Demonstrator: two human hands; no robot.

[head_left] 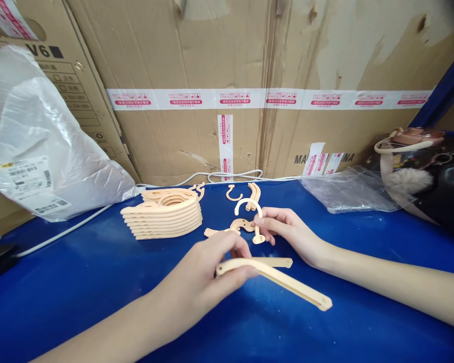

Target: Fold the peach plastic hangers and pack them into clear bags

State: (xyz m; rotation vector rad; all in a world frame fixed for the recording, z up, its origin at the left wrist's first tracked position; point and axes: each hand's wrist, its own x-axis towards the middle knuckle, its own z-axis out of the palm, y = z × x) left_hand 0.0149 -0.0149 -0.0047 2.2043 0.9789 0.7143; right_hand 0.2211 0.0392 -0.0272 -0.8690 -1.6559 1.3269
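Observation:
My left hand [227, 267] pinches a cream plastic hanger arm [287, 280] between thumb and fingers; a second, shorter-looking bar sticks out behind it. In my right hand [283, 227] is a cream hanger hook [245, 201], its curve upward and its round foot low, held by thumb and fingertips. Just behind the hook lies a curved cream piece [239, 225] with small holes, partly hidden by both hands. To the left stands a neat stack of folded cream hangers [166, 217].
Further back on the blue table [98, 292] are a loose hook [232, 193] and several curved bars [253, 194]. A white parcel bag [41, 136] leans at left. A clear plastic bag [336, 189] and a black bag [446, 186] sit at right. A white cable [196, 176] runs before cardboard boxes [189, 136].

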